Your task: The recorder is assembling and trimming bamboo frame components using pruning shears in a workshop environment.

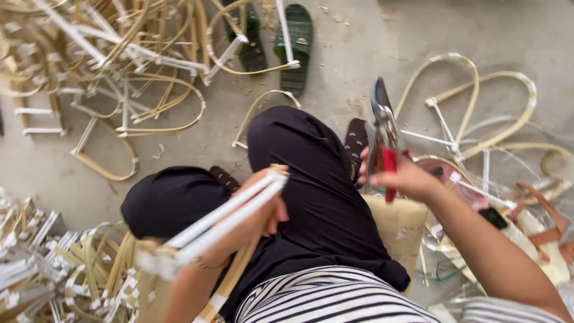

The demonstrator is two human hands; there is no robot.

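Left hand closed around a bundle of white-wrapped cane strips, gripped near the upper end. Long axis ran diagonally, from the fingers down-left toward the lower frame edge. Right hand clenched on red-handled pruning shears, blades up and away from the body; whether parted, impossible to tell. Strips lay left of the shears, across the black-clad knees, well apart from the blades. Beyond: bent cane loops on the concrete floor, green sandals, stacked strip pieces lower left.
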